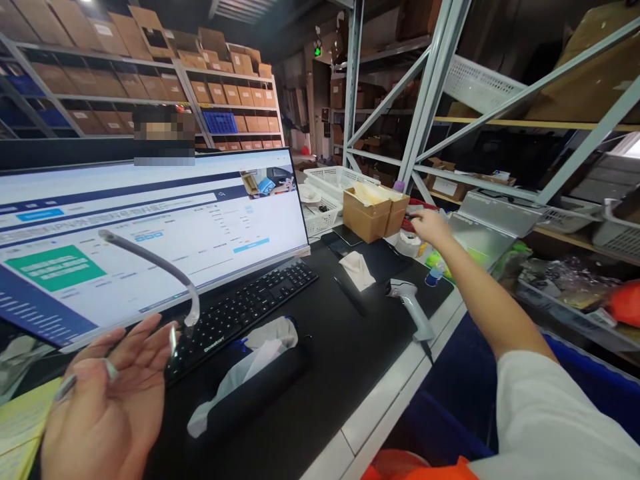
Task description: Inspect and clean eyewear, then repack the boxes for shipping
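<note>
My left hand (110,407) is at the lower left, palm up, fingers partly curled and thumb folded over a thin grey piece. Just beyond its fingertips rises a curved grey strip (155,257), in front of the monitor; I cannot tell whether both belong to one object. My right arm stretches to the far right of the desk. There my right hand (427,225) has its fingers bent together by a red item (407,223), beside a cardboard box (367,213). What those fingers hold is hidden. A white roll (407,245) lies just below that hand.
A keyboard (245,303) stands before the monitor (200,227). On the black mat (320,373) lie a barcode scanner (413,307), a crumpled white sheet (357,270) and a dark pouch with white wrapping (260,353). White baskets (345,179) stand behind. Yellow paper (23,427) lies left.
</note>
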`<state>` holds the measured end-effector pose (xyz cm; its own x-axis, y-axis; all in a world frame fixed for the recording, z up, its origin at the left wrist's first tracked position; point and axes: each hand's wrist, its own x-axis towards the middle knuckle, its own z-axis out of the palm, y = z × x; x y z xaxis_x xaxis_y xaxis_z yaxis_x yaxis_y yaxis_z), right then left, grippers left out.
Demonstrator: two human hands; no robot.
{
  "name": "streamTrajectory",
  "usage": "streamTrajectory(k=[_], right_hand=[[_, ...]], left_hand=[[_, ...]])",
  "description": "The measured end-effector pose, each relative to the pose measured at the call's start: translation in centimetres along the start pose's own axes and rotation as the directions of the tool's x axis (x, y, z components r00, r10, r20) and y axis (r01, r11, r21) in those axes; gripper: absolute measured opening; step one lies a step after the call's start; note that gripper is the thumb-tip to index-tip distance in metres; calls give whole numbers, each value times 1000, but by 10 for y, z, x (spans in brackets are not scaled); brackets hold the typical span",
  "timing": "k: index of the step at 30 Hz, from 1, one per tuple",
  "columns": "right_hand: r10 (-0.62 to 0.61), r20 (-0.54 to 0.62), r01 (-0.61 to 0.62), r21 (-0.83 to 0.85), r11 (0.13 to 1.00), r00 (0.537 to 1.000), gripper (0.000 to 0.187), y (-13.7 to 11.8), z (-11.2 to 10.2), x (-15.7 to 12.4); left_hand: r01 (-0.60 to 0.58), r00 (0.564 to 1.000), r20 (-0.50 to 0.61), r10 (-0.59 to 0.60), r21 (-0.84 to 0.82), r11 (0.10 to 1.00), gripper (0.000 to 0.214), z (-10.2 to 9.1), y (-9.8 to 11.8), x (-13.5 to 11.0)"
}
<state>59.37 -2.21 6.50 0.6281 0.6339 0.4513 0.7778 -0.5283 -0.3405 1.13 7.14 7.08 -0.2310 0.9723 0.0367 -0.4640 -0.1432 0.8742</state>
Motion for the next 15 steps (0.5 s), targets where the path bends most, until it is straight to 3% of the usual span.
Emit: streamTrajectory(k=[3,5,9,11,15], right_hand=[[90,-204,-78,63,995,975,40,33,-21,-44],[202,-272,-167,145,975,941,45,53,-17,-77],[269,-150,-240,189,952,951,67,74,23,-121],[268,-85,-247,196,949,960,67,74,38,-128],[169,-13,-161,241,957,986,65,55,36,-127]], left_hand=[[130,991,-36,-130,-17,991,31,6,-8,-1],[209,978,-13,-209,-35,977,37,10,-13,-7],[391,920,60,-388,-53,919,36,15,-15,-24],[478,876,99,-472,-50,877,35,15,-14,-31],[598,773,264,-576,-3,801,27,8,-13,-46]])
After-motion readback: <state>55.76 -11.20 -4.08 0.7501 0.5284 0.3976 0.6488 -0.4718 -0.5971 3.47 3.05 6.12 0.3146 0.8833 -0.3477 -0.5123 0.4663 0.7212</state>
